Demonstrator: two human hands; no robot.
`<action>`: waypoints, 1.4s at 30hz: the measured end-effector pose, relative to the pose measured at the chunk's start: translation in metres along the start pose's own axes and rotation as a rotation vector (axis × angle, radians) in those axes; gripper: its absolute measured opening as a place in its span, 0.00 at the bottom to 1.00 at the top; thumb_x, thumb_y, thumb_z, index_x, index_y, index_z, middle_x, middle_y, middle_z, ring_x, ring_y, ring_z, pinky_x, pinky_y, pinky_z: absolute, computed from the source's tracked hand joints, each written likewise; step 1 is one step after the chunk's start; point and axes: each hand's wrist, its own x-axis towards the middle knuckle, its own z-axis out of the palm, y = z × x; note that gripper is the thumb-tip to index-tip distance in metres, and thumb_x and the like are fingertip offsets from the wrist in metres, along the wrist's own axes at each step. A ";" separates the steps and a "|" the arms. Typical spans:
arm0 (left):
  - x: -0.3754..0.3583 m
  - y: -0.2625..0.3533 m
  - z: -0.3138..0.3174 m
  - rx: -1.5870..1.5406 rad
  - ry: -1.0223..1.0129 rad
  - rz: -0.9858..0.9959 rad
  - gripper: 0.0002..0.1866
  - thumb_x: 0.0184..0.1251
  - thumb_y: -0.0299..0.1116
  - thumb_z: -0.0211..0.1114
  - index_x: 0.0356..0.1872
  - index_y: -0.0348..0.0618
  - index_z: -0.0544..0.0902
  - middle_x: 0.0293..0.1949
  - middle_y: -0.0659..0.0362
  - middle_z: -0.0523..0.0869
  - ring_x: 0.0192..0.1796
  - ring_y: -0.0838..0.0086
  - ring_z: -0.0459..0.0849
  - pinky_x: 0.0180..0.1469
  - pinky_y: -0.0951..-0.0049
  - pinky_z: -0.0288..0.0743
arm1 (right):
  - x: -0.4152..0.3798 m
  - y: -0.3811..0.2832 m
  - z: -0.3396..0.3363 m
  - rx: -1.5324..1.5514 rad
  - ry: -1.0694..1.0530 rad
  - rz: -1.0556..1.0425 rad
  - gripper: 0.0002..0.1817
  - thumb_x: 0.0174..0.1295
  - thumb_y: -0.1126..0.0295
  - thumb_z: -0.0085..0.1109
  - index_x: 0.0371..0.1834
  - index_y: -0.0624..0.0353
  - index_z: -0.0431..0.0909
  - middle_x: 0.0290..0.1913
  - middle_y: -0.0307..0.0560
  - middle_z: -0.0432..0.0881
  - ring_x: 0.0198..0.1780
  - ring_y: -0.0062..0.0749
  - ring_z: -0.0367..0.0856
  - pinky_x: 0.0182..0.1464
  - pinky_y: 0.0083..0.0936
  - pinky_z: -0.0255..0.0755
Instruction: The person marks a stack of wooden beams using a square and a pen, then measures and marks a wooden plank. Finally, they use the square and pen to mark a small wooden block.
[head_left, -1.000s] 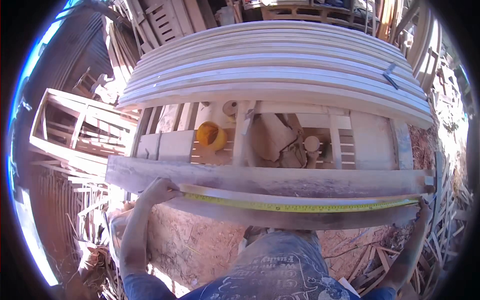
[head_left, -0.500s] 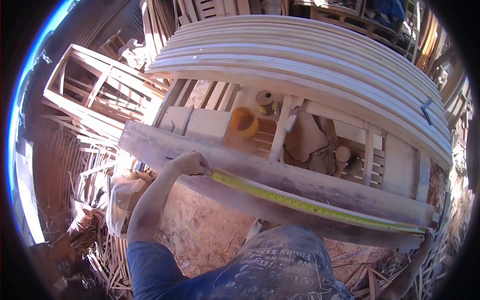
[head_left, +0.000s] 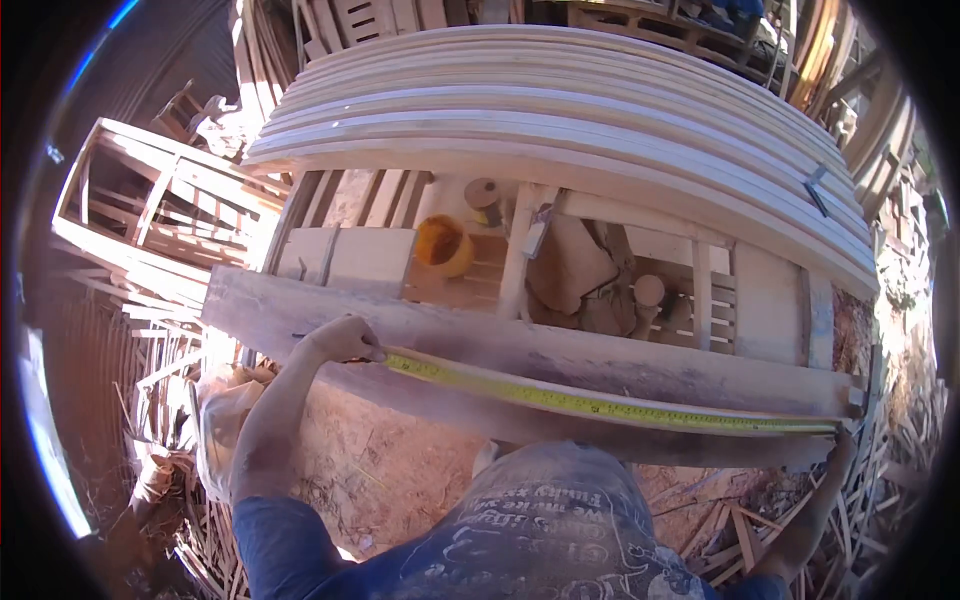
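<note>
A yellow tape measure (head_left: 590, 404) is stretched along a pale wooden strip above the long front board (head_left: 600, 345) of the bench. At the strip's left part, my left hand (head_left: 345, 340) is closed, with thumb and fingers pinching the tape's end. A thin dark stick-like piece (head_left: 298, 335) pokes out behind that hand. Far to the right, my right hand (head_left: 845, 443) is closed at the other end of the tape and strip, small and partly shaded in this view.
Long pale planks (head_left: 560, 110) lie side by side across the far half of the bench, with a dark clamp-like tool (head_left: 818, 190) on them. Between planks and front board sit an orange container (head_left: 443, 247) and a roll (head_left: 482, 193). A wooden frame (head_left: 160, 205) stands left. Scrap strips (head_left: 735, 535) litter the ground.
The whole scene has shifted left and slightly up as the head view turned. Both hands stay at their ends of the stretched tape; the right hand and forearm show more fully.
</note>
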 end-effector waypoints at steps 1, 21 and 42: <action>0.002 -0.003 0.001 -0.027 0.002 0.016 0.16 0.58 0.43 0.77 0.41 0.43 0.93 0.25 0.55 0.90 0.26 0.73 0.85 0.34 0.67 0.79 | 0.054 0.050 -0.002 0.287 0.038 -0.083 0.14 0.59 0.62 0.74 0.40 0.61 0.88 0.22 0.35 0.71 0.14 0.21 0.60 0.17 0.24 0.53; 0.021 -0.028 0.006 -0.062 0.003 -0.006 0.16 0.51 0.41 0.81 0.30 0.34 0.93 0.18 0.57 0.88 0.18 0.77 0.82 0.25 0.72 0.76 | -0.057 -0.046 0.009 0.104 0.144 -0.235 0.14 0.71 0.62 0.63 0.42 0.65 0.82 0.32 0.46 0.88 0.30 0.28 0.88 0.32 0.24 0.84; 0.018 -0.017 0.001 -0.079 -0.037 -0.005 0.15 0.53 0.39 0.81 0.32 0.36 0.93 0.17 0.58 0.87 0.18 0.79 0.80 0.23 0.72 0.73 | -0.033 -0.036 0.009 -0.301 0.191 -0.316 0.13 0.69 0.64 0.64 0.33 0.63 0.83 0.22 0.42 0.83 0.21 0.25 0.80 0.26 0.27 0.74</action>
